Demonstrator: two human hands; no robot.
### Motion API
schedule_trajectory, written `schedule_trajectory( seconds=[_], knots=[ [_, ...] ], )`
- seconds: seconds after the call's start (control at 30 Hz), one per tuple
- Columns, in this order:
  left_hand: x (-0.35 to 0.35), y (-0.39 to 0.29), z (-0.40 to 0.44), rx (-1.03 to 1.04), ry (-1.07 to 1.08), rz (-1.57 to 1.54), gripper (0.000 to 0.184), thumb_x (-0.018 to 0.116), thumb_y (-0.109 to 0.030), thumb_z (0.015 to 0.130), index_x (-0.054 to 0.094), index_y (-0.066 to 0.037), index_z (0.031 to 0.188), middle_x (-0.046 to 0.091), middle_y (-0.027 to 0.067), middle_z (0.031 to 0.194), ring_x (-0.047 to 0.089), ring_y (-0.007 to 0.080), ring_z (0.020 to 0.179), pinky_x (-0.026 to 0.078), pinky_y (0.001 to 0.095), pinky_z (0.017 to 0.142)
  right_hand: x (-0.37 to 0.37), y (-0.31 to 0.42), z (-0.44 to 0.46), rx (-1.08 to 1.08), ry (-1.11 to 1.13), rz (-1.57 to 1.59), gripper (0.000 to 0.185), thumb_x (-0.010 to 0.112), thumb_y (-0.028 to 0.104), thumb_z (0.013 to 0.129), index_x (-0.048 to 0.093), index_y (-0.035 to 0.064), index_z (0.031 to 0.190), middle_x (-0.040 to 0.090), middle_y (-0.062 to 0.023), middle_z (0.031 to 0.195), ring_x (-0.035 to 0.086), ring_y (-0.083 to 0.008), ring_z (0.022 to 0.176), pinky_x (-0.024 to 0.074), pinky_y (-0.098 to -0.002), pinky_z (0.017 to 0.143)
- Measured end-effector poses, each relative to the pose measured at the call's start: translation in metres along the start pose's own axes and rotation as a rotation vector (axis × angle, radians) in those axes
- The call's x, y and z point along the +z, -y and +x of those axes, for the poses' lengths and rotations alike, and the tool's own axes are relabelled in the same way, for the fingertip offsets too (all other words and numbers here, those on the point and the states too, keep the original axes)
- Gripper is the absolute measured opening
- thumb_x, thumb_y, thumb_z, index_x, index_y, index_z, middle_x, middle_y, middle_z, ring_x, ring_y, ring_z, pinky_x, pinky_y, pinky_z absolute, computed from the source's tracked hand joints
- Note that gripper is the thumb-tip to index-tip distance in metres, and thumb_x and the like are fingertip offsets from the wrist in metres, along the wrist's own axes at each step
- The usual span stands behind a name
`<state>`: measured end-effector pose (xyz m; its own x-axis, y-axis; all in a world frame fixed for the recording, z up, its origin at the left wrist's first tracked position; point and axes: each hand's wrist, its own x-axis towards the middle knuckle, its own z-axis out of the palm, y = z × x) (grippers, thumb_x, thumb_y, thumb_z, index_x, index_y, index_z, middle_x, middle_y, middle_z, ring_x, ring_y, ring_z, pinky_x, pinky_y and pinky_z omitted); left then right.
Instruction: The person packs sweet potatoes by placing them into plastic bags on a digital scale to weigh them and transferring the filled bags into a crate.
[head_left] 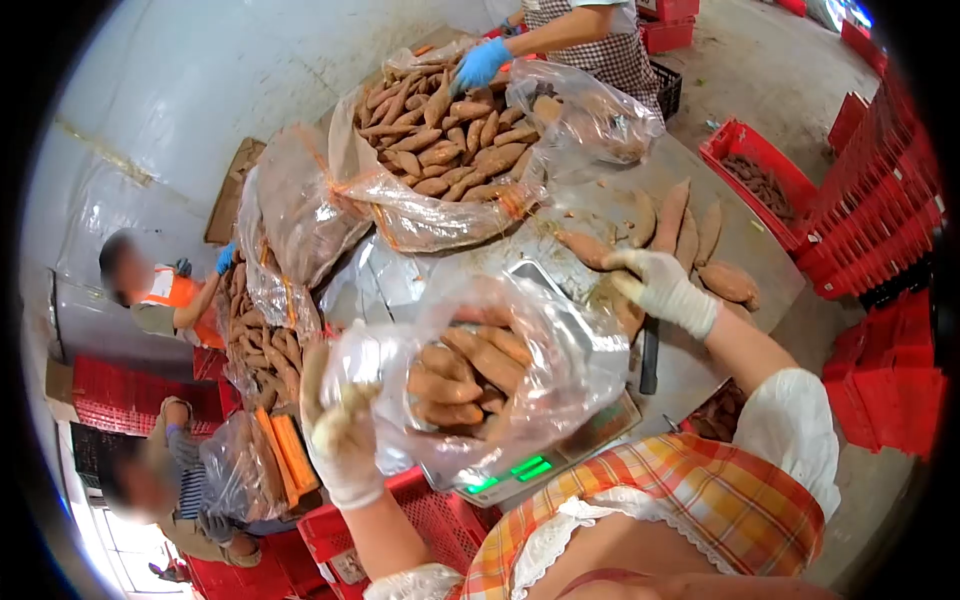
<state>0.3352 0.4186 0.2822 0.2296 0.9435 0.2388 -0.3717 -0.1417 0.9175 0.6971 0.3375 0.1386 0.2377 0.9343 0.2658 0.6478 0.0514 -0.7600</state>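
Observation:
My right hand [665, 290], in a white glove, has its fingers on the end of a sweet potato [584, 249] at the right of the metal table. Several more sweet potatoes [688, 240] lie beside that hand. My left hand [345, 440], gloved too, is raised at the left edge of a clear plastic bag [560, 370], fingers bent; whether it pinches the plastic is hard to make out. Inside the open bag are several sweet potatoes [485, 360]. The bag rests on a scale [590, 430] with green lit digits.
A large open sack [440, 225] of sweet potatoes stands behind, with a person's blue glove [482, 66] on it. Two people are at the left. Red crates [870, 200] are stacked right; another red crate [420, 520] is below the scale. A dark-handled tool [649, 358] lies beside the bag.

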Motion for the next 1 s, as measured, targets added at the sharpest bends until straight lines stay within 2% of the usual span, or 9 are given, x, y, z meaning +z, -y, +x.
schedule_trajectory(
  seconds=[0.17,0.27,0.3,0.43,0.6,0.73,0.8,0.93,1.0],
  knots=[
    [-0.033,0.024,-0.013,-0.114,0.139,-0.537,0.079,0.05,0.001,0.068,0.023,-0.002,0.143,0.058,0.0157,0.083,0.043,0.0172,0.049,0.046,0.0357,0.062,0.053,-0.024,0.141,-0.085,0.214,-0.162,0.033,0.054,0.023,0.083,0.058,0.005,0.11,0.061,-0.0199,0.103,0.058,-0.0354,0.097,0.0459,-0.0396,0.084],
    [-0.027,0.031,-0.006,-0.161,0.163,-0.687,0.086,0.048,0.005,0.069,0.013,-0.012,0.147,0.053,0.0334,0.115,0.043,0.0175,0.046,0.044,0.0365,0.054,0.116,-0.045,0.227,-0.113,0.249,-0.294,0.037,0.052,0.02,0.083,0.055,0.0038,0.115,0.058,-0.0207,0.111,0.055,-0.0353,0.103,0.0439,-0.0407,0.089],
    [-0.04,0.036,-0.004,-0.16,0.181,-0.654,0.087,0.046,0.008,0.069,0.013,-0.013,0.147,0.033,0.0372,0.134,0.042,0.0164,0.044,0.044,0.0357,0.049,0.135,-0.046,0.254,-0.055,0.266,-0.308,0.037,0.052,0.019,0.082,0.055,0.0033,0.116,0.058,-0.0204,0.112,0.055,-0.0355,0.104,0.0435,-0.0405,0.09],
    [-0.03,0.051,0.013,-0.182,0.221,-0.64,0.086,0.04,0.013,0.07,0.018,-0.019,0.147,0.028,0.0341,0.139,0.041,0.0135,0.042,0.04,0.0293,0.043,0.217,-0.073,0.326,0.002,0.139,-0.486,0.036,0.055,0.016,0.08,0.059,0.0027,0.113,0.061,-0.016,0.111,0.059,-0.0348,0.101,0.0467,-0.0431,0.087],
    [-0.029,0.068,0.026,-0.172,0.464,-0.511,0.071,0.039,0.01,0.079,0.029,-0.019,0.144,0.03,0.0262,0.141,0.033,0.0069,0.044,0.031,0.0225,0.036,0.203,-0.046,0.318,-0.09,0.409,-0.831,0.024,0.055,0.019,0.082,0.068,0.0037,0.095,0.067,-0.0143,0.097,0.064,-0.0338,0.089,0.0502,-0.0431,0.076],
    [-0.018,0.062,0.013,-0.227,0.095,-0.527,0.058,0.046,0.004,0.078,0.044,-0.009,0.134,0.046,0.0256,0.131,0.038,0.0109,0.046,0.038,0.0268,0.042,0.139,-0.041,0.278,0.002,0.388,-0.508,0.032,0.051,0.027,0.088,0.065,-0.0006,0.097,0.067,-0.0191,0.091,0.066,-0.0267,0.081,0.0506,-0.0339,0.071],
    [-0.005,0.056,0.016,-0.265,0.042,-0.493,0.054,0.052,-0.001,0.079,0.044,-0.004,0.133,0.051,0.0224,0.127,0.037,0.0101,0.049,0.039,0.0266,0.045,0.106,-0.033,0.252,0.201,0.462,0.061,0.04,0.05,0.034,0.091,0.063,-0.0019,0.102,0.067,-0.0129,0.081,0.064,-0.0224,0.071,0.0509,-0.0347,0.066],
    [0.01,0.058,0.028,-0.393,-0.111,-0.415,0.052,0.055,-0.004,0.08,0.044,0.002,0.13,0.054,0.0208,0.123,0.042,0.0108,0.052,0.042,0.0233,0.047,0.073,-0.027,0.197,0.168,0.301,0.531,0.037,0.056,0.034,0.09,0.064,-0.0018,0.095,0.063,-0.0039,0.077,0.057,-0.0128,0.067,0.0478,-0.0279,0.065],
    [0.022,0.061,0.03,-0.457,-0.137,-0.353,0.052,0.055,-0.004,0.08,0.044,0.001,0.13,0.055,0.0204,0.122,0.051,0.0109,0.057,0.043,0.0213,0.049,0.049,-0.014,0.177,0.294,0.53,0.761,0.033,0.057,0.031,0.09,0.064,-0.0011,0.093,0.062,0.0005,0.076,0.056,-0.0087,0.067,0.0453,-0.0233,0.06]
  ],
)
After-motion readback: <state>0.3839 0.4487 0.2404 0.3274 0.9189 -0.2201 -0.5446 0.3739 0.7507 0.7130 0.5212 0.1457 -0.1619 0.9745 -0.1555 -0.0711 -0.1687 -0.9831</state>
